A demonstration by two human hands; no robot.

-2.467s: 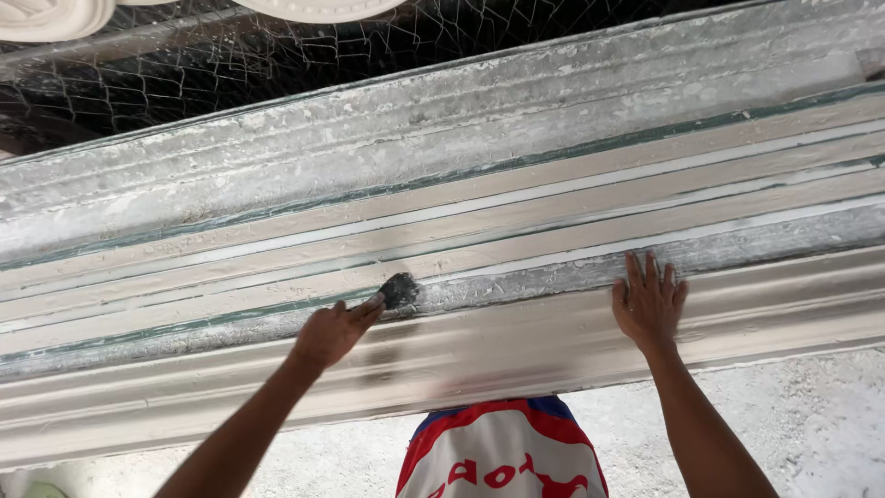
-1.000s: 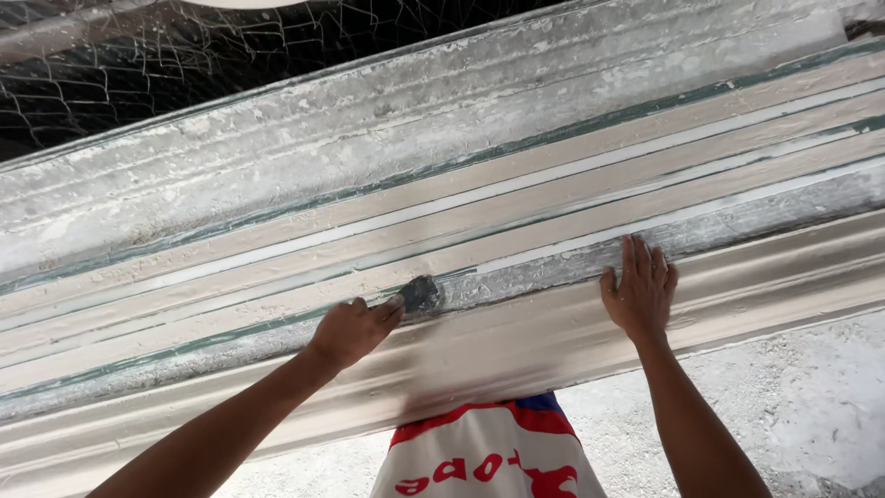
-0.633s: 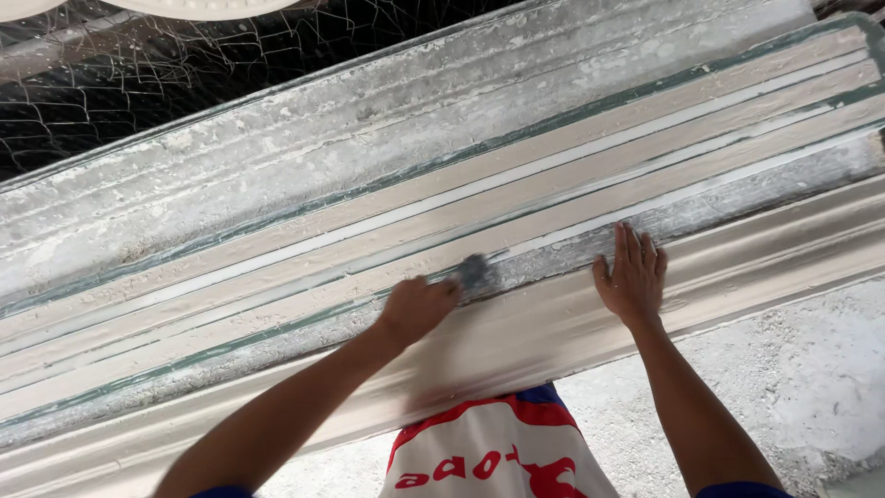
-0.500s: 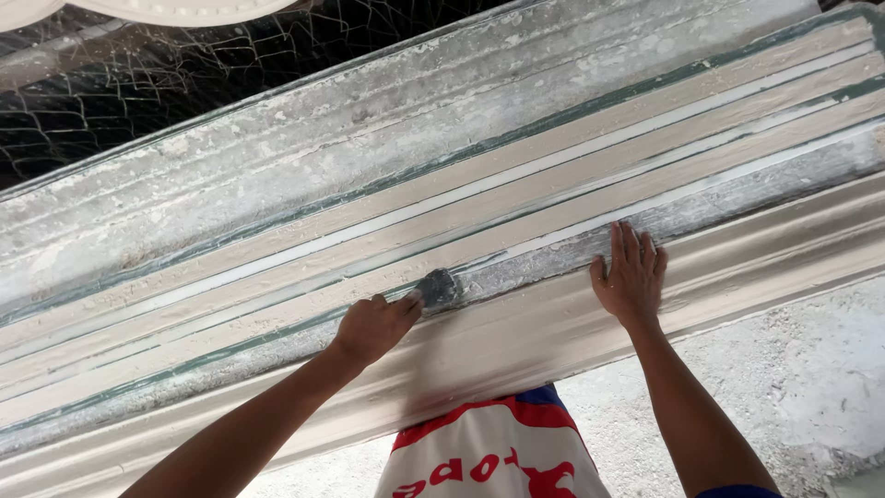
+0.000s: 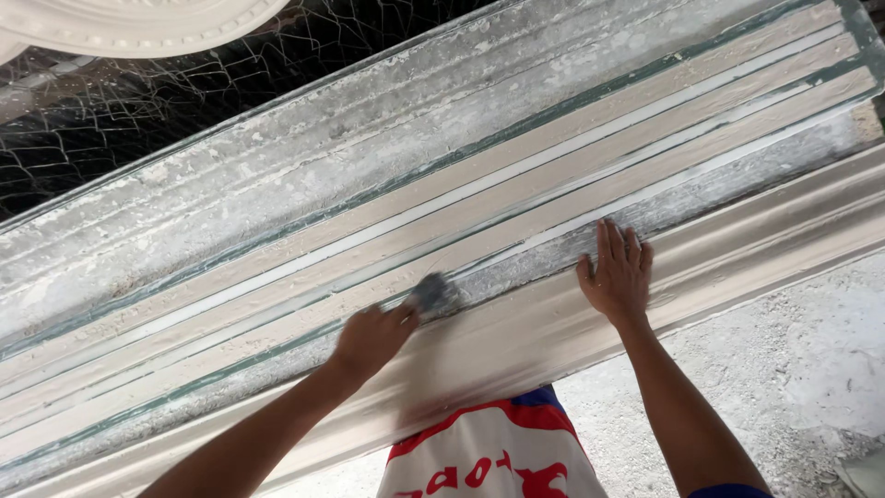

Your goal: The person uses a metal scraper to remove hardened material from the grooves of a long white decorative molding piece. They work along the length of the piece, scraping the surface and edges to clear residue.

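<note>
My left hand [image 5: 371, 339] grips a small dark scraper [image 5: 433, 295] and presses its blade against the grey, plaster-crusted groove of a long ribbed moulding form [image 5: 516, 175] that runs diagonally across the view. My right hand [image 5: 617, 274] lies flat, fingers spread, on the pale smooth front lip of the form, a little to the right of the scraper. The form shows cream strips, thin white lines and green edges.
Wire mesh [image 5: 120, 120] over a dark space stretches behind the form at upper left, below a white round plaster piece [image 5: 138, 20]. A rough white-dusted floor [image 5: 793, 369] shows at lower right. My red, white and blue shirt [image 5: 489, 456] is below.
My left hand has been sliding the scraper back and forth along the groove, overall rightwards toward my right hand. My right hand has stayed flat on the lip.
</note>
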